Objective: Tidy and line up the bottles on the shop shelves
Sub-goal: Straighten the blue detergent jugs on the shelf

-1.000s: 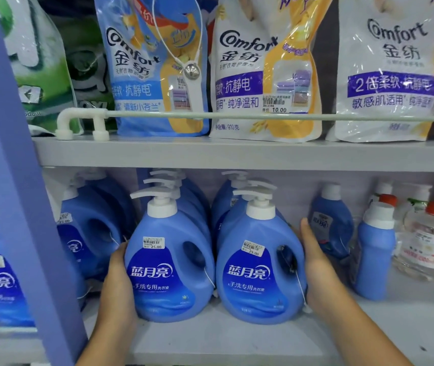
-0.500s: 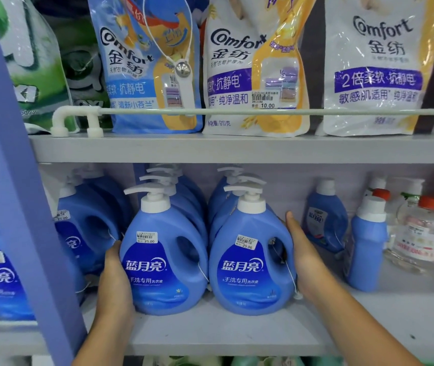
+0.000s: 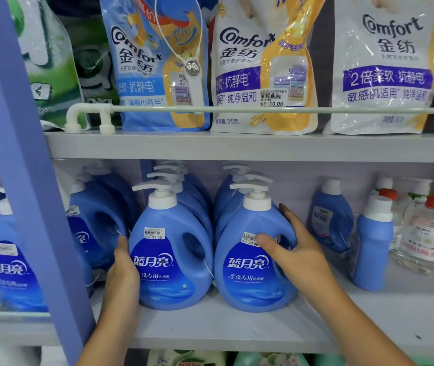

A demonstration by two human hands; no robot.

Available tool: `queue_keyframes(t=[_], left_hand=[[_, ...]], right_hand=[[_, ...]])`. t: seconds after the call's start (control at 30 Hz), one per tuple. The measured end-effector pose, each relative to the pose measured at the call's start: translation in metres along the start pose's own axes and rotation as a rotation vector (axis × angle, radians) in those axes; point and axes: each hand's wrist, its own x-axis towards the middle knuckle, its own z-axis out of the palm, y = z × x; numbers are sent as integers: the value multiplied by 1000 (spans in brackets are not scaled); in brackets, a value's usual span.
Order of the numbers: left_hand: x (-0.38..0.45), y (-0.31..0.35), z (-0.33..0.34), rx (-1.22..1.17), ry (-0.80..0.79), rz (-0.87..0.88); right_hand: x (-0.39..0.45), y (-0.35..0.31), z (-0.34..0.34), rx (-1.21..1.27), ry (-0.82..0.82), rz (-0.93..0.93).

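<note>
The left hand (image 3: 123, 276) lies flat, fingers straight, against the left side of one blue pump bottle (image 3: 169, 249) at the front of the lower shelf (image 3: 237, 328). The right hand (image 3: 297, 254) grips the neighbouring pump bottle (image 3: 250, 260), thumb on its front beside the price sticker (image 3: 250, 239), fingers curled behind its handle side.

blue pump bottles (image 3: 171, 249) | upright | side by side | shelf (image 3: 223, 328) front

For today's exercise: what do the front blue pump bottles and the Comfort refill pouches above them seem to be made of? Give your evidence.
Front blue pump bottles: apparently rigid opaque plastic, smooth, softly glossy, with moulded handle holes. Comfort refill pouches: probably thin flexible plastic film, shiny and crinkled.
</note>
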Motion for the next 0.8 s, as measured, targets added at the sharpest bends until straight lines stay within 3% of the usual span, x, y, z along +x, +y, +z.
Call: queue_keyframes(t=[0.1, 0.2, 0.37, 0.47, 0.7, 0.8], left_hand=[[-1, 0, 1, -24, 3, 4], [-2, -3, 0, -34, 7, 21], [-3, -4, 0, -21, -4, 25], [-3, -3, 0, 0, 8, 34], [-9, -1, -5, 100, 50, 117], [-9, 0, -6, 130, 61, 140]], right_hand=[[10, 2, -5, -10, -52, 85], [42, 4, -21, 262, -17, 277], [88, -3, -10, 338, -59, 446], [90, -2, 3, 278, -161, 478], [72, -2, -3, 352, -236, 504], [55, -3, -9, 339, -12, 392]])
